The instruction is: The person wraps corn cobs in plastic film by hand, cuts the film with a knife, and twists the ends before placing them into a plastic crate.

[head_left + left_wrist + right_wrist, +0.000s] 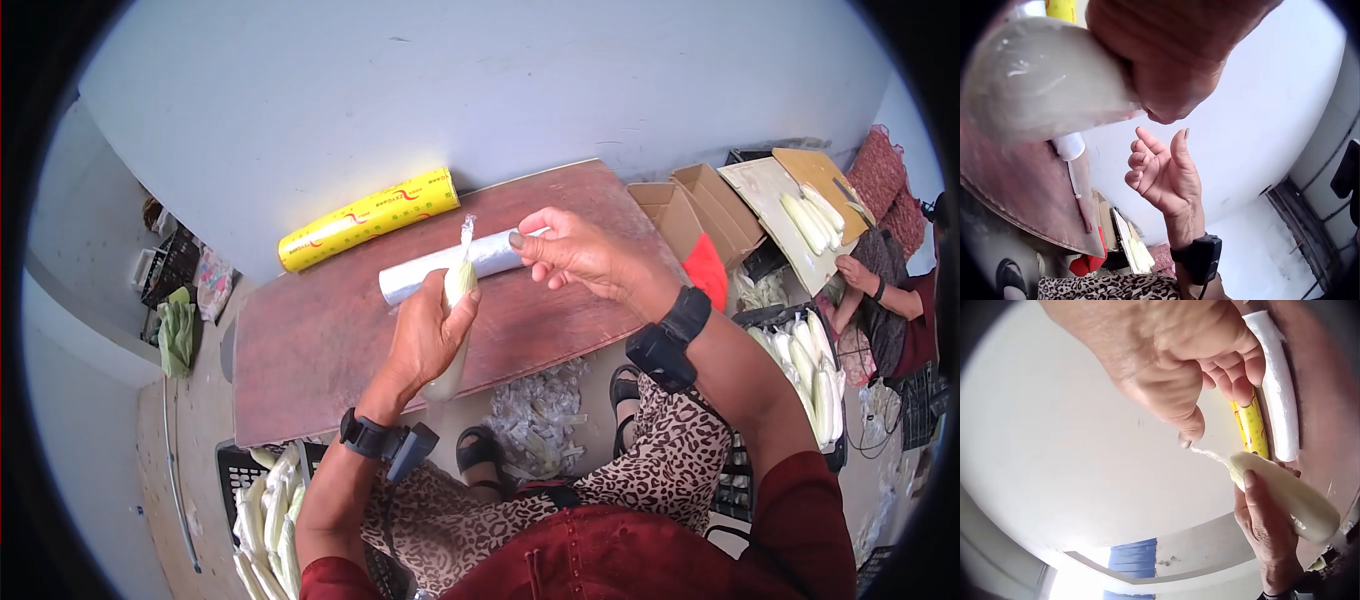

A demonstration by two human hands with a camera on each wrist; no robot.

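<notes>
A pale, elongated vegetable in clear film (460, 284) (1047, 81) (1291, 497) is gripped by my left hand (425, 335) (1166, 62) (1267, 528), thumb on one side and fingers round the other. Its twisted film tail (467, 235) (1210, 454) sticks up past the thumb. My right hand (590, 258) (1169, 178) (1166, 362) is held to the right of the tail, fingers loosely bent and apart from the thumb, holding nothing visible. Behind the vegetable, a white film roll (405, 280) (1282, 394) lies on the reddish table (320, 340).
A yellow printed roll (370, 215) lies at the table's back edge. Crates of pale vegetables (270, 520) (815, 380) stand at both sides. Film scraps (540, 415) lie on the floor below. At the right are cardboard boxes (705, 215) and another person's arm (895, 298).
</notes>
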